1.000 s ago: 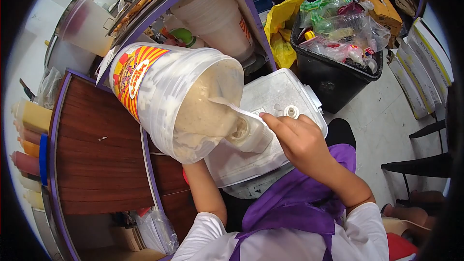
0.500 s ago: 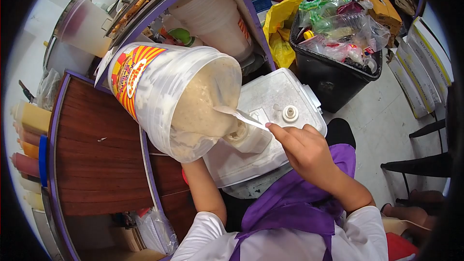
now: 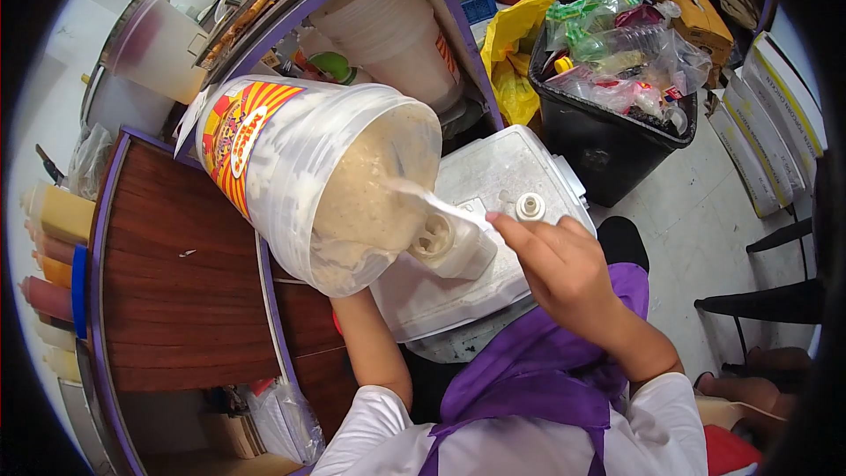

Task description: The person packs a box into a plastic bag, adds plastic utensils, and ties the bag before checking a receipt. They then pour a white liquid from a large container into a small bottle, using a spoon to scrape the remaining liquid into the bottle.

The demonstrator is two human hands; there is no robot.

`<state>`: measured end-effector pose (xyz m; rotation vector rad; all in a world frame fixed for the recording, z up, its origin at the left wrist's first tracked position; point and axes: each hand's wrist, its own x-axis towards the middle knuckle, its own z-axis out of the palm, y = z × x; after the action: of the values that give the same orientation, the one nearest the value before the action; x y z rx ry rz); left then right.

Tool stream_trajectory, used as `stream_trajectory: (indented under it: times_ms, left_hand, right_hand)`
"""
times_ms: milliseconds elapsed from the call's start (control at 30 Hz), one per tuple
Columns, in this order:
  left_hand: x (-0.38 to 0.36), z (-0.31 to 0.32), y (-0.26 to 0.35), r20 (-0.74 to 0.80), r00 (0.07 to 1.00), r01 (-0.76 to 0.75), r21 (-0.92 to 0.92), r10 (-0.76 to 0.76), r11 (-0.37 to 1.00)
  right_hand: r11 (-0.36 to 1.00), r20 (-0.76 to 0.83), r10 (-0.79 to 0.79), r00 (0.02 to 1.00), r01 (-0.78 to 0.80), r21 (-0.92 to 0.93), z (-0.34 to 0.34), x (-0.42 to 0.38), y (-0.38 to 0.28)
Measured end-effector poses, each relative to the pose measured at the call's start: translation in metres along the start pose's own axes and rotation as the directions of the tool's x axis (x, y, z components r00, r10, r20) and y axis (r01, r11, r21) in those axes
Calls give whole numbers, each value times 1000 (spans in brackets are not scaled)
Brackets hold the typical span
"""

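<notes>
A large translucent tub (image 3: 291, 154) with a bright label lies tilted, its mouth towards a small clear bottle (image 3: 454, 247). Beige creamy sauce (image 3: 370, 194) fills the lower side of the tub to its rim. My right hand (image 3: 555, 260) pinches the handle of a white spoon (image 3: 441, 204), whose head is at the sauce. Below the tub my left forearm shows, but the tub hides the hand. The open bottle stands on a white lid (image 3: 520, 159), with a white nozzle cap (image 3: 530, 206) to its right.
A black bin (image 3: 608, 141) full of plastic waste and a yellow bag (image 3: 511, 62) stand beyond the lid. Wooden cabinet panels (image 3: 176, 273) are at the left, with sauce bottles (image 3: 66, 216) at the far left. Boxes (image 3: 767, 132) and black chair legs are at the right.
The spoon has shifted slightly, and its head now sits farther inside the tub's mouth. More of the bottle's opening shows. The tub has barely moved.
</notes>
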<state>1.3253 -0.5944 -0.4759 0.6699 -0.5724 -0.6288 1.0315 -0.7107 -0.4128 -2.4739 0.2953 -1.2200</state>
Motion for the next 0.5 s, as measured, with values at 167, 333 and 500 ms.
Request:
stream_trajectory:
  times_ms: [167,333,500]
  left_hand:
    - [-1,4,0,-4,1000,2,4,-2,1000]
    - [0,13,2,-25,999,27,-74,-29,997]
    - [-6,34,12,-84,982,113,-462,-170,879]
  right_hand:
    - [1000,-35,3,999,-4,-29,7,20,5]
    - [999,-40,-8,999,6,-49,17,26,8]
    - [999,-20,-9,1000,8,-51,23,21,11]
